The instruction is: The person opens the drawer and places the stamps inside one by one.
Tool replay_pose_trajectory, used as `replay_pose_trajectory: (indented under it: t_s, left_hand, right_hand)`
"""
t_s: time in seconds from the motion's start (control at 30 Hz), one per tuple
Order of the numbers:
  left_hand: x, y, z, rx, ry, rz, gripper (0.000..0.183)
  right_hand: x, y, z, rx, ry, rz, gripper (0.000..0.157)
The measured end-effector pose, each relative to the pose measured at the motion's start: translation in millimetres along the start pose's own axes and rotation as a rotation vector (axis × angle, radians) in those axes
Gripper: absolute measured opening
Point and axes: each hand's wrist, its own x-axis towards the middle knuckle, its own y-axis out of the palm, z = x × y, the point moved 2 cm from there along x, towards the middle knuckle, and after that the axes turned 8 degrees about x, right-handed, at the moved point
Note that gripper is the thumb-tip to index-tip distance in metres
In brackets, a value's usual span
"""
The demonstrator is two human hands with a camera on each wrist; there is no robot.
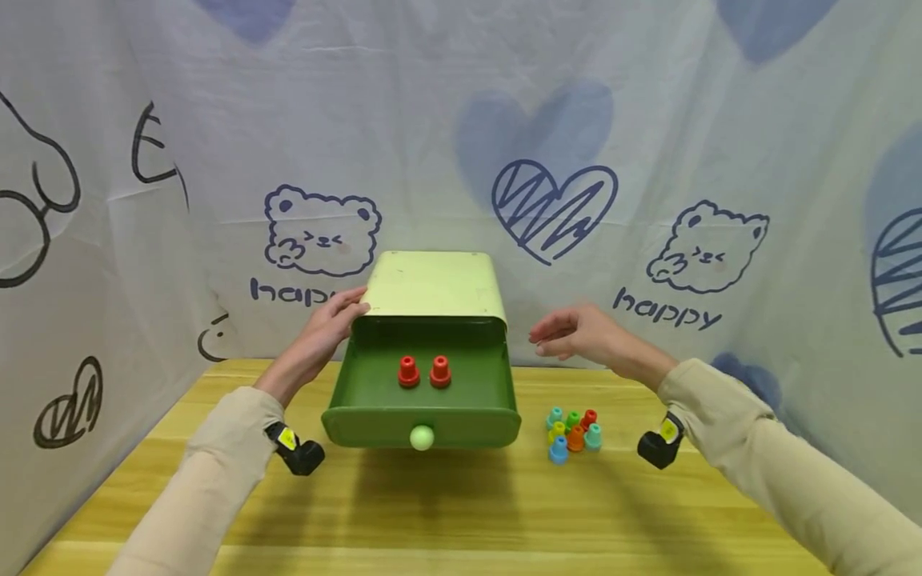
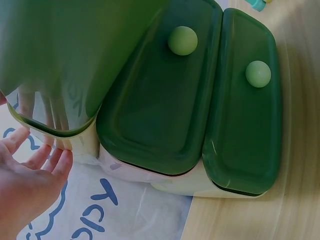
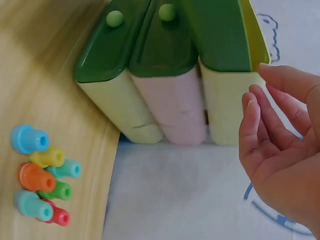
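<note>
A small drawer cabinet (image 1: pixel 434 280) with a pale yellow-green top stands against the back cloth. Its top green drawer (image 1: pixel 461 428) is pulled out, and two red stepped pegs, a left peg (image 1: pixel 408 373) and a right peg (image 1: pixel 440 373), stand upright inside. My left hand (image 1: pixel 327 332) rests its fingertips on the cabinet's left side, fingers extended, also visible in the left wrist view. Off the cabinet's right side, my right hand (image 1: pixel 587 336) hovers with loosely bent fingers and nothing between them. Two lower drawers, a middle drawer (image 2: pixel 155 100) and a bottom drawer (image 2: pixel 245 130), are closed.
Several coloured pegs, among them an orange peg (image 1: pixel 575 438) and a blue peg (image 1: pixel 559 450), stand grouped on the wooden table (image 1: pixel 446 520) right of the cabinet. A printed cloth (image 1: pixel 432 144) hangs behind and along both sides.
</note>
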Motion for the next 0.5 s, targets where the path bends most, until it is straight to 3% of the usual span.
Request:
replay_pose_trajectory:
  t_s: [0.23,0.5]
  left_hand:
    - [-0.1,0.8,-0.1,-0.015,0.004,0.006,0.059]
    - [-2.1,2.1,0.0,-0.022,-0.001,-0.002,0.058]
  right_hand:
    - [-17.3,3.0,-35.9,0.063,-0.013,-0.085,0.033]
    - [-28.1,25.2,-75.2,0.066,0.097,-0.188,0.025]
